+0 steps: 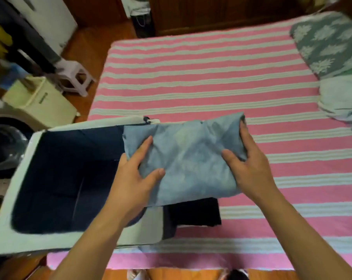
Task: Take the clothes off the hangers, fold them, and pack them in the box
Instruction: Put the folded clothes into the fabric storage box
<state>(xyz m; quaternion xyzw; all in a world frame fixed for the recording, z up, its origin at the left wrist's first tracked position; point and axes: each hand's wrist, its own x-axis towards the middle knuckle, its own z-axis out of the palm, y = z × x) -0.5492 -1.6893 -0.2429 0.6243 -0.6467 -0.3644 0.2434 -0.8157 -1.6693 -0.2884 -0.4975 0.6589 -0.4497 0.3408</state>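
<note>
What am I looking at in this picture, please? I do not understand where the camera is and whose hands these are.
There is only one picture, taken by a camera worn on a person's head, looking forward and down. So the two bare arms coming up from the bottom belong to that person; there is no machine.

The left hand and the right hand grip a folded grey-blue garment at its two ends. It is partly over the open box, which is white outside and dark blue inside. The box sits on the left edge of a bed with a pink and white striped sheet. A dark folded garment lies under the grey-blue one, beside the box. Pillows lie at the far right.
</note>
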